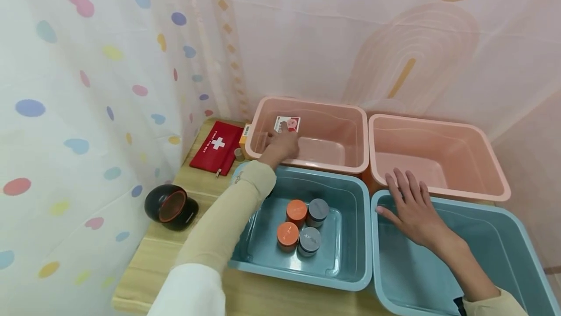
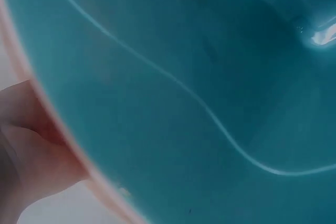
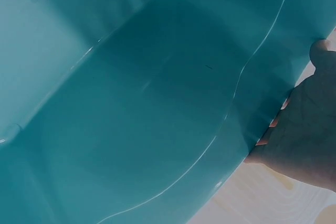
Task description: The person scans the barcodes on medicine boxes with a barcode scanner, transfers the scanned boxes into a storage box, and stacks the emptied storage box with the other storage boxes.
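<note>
Reaching with the left hand (image 1: 282, 146) into the left pink bin (image 1: 328, 123), at 12 o'clock from the left blue bin (image 1: 350, 233). Meeting there, at about 10 o'clock inside the pink bin, the small white-and-red box (image 1: 294, 123). Cannot tell whether pinched or merely touched, with the near part hidden behind the hand and no fingertips on the box in the left wrist view. Holding the right hand (image 1: 414, 213) with fingers straight and spread apart, around nothing, over the far rim of the right blue bin (image 1: 491, 248), at 3 o'clock from the other blue bin.

For good control, best set thumb and index finger on opposite edges of the box and pinch lightly, probably enough for something so small. Whether lifting or laying down, better move straight up or down, clear of the pink rim. Raise the left sleeve (image 1: 223, 223) well above the orange-lidded jars (image 1: 287, 234) and gray-lidded jars (image 1: 309, 240), to avoid a likely bump. Wise, too, to part the fingers only with the box fully supported.
</note>
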`<state>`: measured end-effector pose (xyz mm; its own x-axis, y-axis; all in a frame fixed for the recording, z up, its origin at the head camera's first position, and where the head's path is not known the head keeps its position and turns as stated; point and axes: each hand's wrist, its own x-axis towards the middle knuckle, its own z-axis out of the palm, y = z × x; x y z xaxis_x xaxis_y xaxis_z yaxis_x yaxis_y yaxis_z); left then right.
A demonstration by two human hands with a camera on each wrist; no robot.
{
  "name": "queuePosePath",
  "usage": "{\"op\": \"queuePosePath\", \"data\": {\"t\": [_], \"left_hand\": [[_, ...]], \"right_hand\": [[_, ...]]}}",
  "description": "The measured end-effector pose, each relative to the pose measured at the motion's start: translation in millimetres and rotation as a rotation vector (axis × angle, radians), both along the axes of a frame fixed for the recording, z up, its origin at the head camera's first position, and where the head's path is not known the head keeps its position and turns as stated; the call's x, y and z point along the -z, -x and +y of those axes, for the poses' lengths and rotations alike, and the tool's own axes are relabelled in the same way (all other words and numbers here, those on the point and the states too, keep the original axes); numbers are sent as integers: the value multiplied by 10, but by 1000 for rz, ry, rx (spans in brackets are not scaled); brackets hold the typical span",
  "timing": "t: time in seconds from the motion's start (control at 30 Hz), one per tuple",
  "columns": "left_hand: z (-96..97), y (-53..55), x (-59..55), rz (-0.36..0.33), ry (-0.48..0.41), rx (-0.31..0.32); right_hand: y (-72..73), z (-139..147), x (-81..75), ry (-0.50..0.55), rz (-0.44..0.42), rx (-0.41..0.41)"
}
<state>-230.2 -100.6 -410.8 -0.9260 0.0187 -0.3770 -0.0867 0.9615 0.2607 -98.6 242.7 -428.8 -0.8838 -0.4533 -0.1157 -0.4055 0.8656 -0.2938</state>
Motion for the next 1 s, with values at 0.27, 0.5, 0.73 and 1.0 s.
{"op": "queuePosePath", "data": {"t": [0.27, 0.5, 0.73, 1.0], "left_hand": [[82, 188, 231, -75, 66, -40], [-13, 168, 285, -43, 86, 29], [-174, 407, 592, 26, 35, 198], [-212, -478, -349, 407, -341, 807]], "right_hand": [[-61, 49, -8, -2, -4, 21], [-120, 40, 3, 12, -9, 22], [-130, 15, 10, 0, 7, 23], [-109, -74, 13, 30, -5, 21]]}}
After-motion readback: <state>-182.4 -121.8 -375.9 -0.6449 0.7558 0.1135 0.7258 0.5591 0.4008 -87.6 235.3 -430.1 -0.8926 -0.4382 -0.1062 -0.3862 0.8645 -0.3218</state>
